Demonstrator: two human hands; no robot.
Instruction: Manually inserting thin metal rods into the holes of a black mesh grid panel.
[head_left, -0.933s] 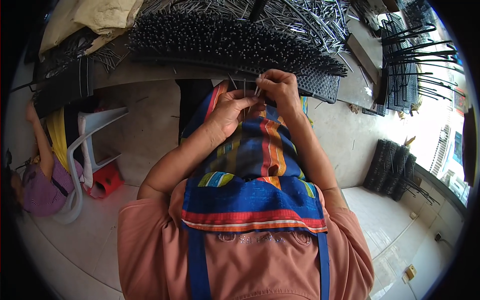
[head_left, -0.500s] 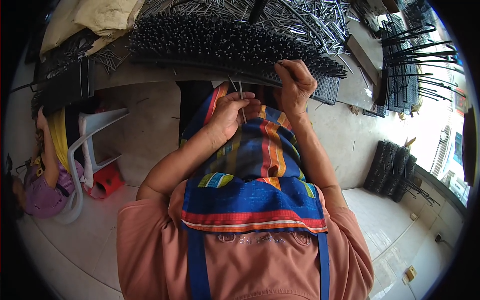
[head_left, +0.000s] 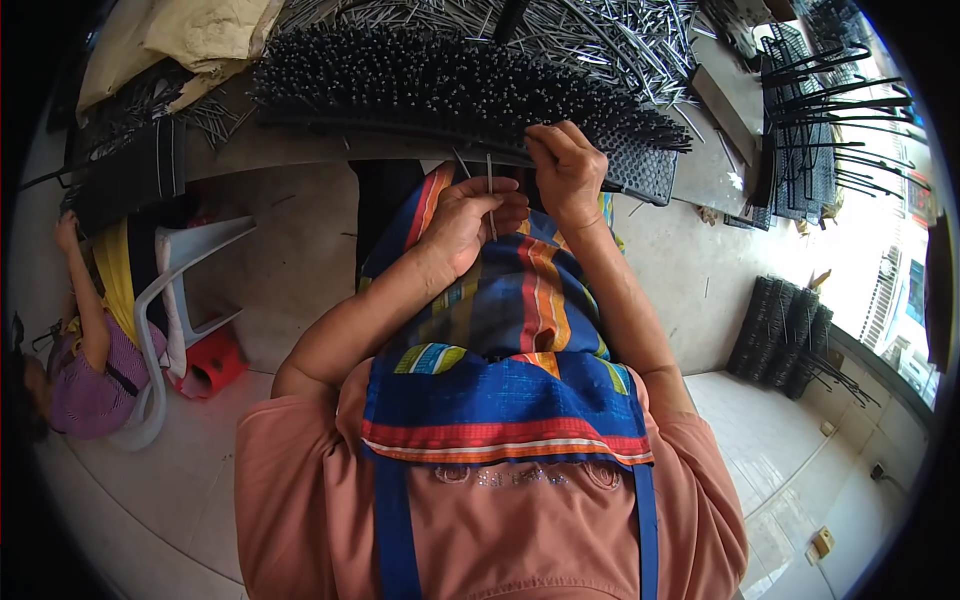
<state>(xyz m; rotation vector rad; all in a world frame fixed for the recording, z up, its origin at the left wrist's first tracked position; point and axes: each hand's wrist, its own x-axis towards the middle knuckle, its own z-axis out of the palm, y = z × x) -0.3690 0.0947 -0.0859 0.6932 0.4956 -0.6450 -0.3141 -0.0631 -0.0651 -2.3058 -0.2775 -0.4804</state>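
Observation:
My left hand [head_left: 464, 228] is closed round a few thin grey rods [head_left: 490, 172], which stick up past the thumb over the apron. A long black perforated board [head_left: 645, 175] lies across the table's near edge, densely filled with upright thin black pieces with pale tips [head_left: 430, 95]. My right hand [head_left: 570, 172] is raised at the board's front edge, right of the left hand. Its thumb and fingers are pinched together; what is between them is too small to make out.
Loose grey rods [head_left: 600, 30] are heaped behind the board. Crumpled tan sheeting [head_left: 205, 40] lies far left. Black wire racks [head_left: 805, 150] with long hooks stand at right, and dark bundles [head_left: 780, 335] on the floor. At left, a co-worker [head_left: 95, 390] sits by a grey chair [head_left: 165, 300].
My right hand has moved left along the board's front edge, nearer my left hand. The left hand still grips the rods, almost in place. The co-worker's arm has shifted slightly.

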